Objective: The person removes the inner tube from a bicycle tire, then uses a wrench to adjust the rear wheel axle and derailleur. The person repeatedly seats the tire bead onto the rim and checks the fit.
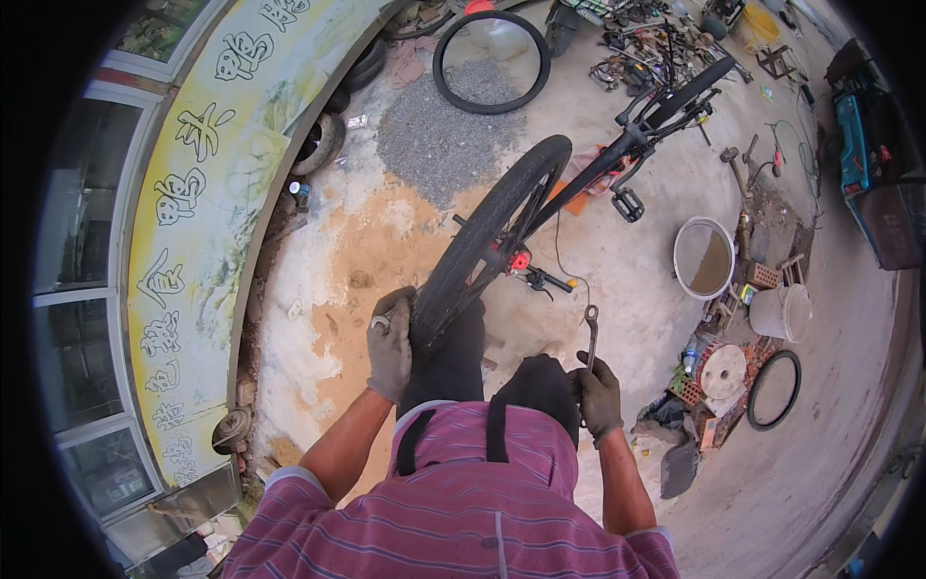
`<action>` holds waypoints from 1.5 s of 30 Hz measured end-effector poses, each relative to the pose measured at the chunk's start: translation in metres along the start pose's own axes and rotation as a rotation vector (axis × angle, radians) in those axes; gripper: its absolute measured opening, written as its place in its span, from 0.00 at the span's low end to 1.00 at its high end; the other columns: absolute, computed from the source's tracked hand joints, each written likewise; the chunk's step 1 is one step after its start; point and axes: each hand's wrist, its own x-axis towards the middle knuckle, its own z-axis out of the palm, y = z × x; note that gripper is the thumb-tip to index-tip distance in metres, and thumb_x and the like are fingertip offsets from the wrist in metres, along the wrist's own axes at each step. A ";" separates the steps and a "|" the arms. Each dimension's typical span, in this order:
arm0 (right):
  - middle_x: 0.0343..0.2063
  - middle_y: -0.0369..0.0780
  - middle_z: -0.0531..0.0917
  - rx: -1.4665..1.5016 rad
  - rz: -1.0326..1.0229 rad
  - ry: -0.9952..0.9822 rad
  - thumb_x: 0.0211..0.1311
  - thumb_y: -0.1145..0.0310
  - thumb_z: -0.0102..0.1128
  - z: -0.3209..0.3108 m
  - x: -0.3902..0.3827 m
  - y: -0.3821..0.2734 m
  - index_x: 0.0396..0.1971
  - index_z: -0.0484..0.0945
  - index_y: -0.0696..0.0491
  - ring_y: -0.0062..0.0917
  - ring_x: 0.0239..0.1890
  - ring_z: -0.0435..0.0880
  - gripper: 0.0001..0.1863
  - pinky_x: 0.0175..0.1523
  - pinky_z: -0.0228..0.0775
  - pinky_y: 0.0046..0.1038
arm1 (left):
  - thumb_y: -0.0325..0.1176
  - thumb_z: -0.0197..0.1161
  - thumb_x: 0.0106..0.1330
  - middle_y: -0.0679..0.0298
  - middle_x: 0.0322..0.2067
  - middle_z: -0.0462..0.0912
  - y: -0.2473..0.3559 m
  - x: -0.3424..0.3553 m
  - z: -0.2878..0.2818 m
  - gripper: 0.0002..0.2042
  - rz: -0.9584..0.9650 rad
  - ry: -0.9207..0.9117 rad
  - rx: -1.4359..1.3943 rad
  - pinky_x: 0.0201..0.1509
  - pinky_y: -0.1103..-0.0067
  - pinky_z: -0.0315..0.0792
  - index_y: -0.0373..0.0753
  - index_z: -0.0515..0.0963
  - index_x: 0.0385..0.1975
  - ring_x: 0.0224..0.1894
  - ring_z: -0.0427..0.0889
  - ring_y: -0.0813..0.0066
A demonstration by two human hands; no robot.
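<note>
A: Where's the bicycle point(582, 176)?
B: It runs from the centre of the frame to the upper right, its near wheel point(465, 253) slanting down toward the person's lap.

A: And the left hand point(392, 349)?
B: Gloved, fingers curled, against the left side of that wheel's lower end. Whether it actually grips the tyre or just rests there, I can't tell.

A: The right hand point(599, 398)?
B: Gloved too, closed around a wrench point(591, 333) just right of the person's knee, with the ring end pointing up.

A: What's around them?
B: A bucket point(678, 256) of murky liquid right of centre. Up top, a loose tyre point(490, 108) lies partly over a patch of grey gravel point(429, 145).

A: Further out?
B: A heap of metal parts point(641, 68) at the upper right, and a long yellowish signboard point(207, 241) curving down the left side.
</note>
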 end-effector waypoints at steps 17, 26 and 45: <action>0.35 0.41 0.86 0.058 -0.056 0.219 0.70 0.68 0.53 0.140 0.063 0.070 0.63 0.76 0.59 0.21 0.31 0.84 0.24 0.37 0.75 0.24 | 0.16 0.46 0.60 0.35 0.56 0.77 -0.052 0.032 -0.063 0.31 0.491 -0.633 0.645 0.60 0.56 0.68 0.24 0.65 0.69 0.54 0.77 0.36; 0.34 0.38 0.82 0.060 -0.063 0.167 0.71 0.67 0.54 0.122 0.085 0.077 0.65 0.73 0.57 0.18 0.29 0.78 0.24 0.34 0.73 0.23 | 0.29 0.66 0.65 0.43 0.56 0.80 -0.028 0.046 -0.043 0.35 0.873 -0.473 0.815 0.53 0.58 0.71 0.27 0.59 0.71 0.53 0.83 0.49; 0.19 0.30 0.72 0.451 -0.033 0.438 0.78 0.59 0.52 0.213 0.129 0.125 0.54 0.82 0.59 0.14 0.18 0.69 0.20 0.24 0.62 0.20 | 0.40 0.53 0.80 0.56 0.44 0.84 -0.263 0.241 -0.017 0.15 -0.269 -0.912 -0.012 0.48 0.73 0.77 0.34 0.80 0.45 0.41 0.84 0.69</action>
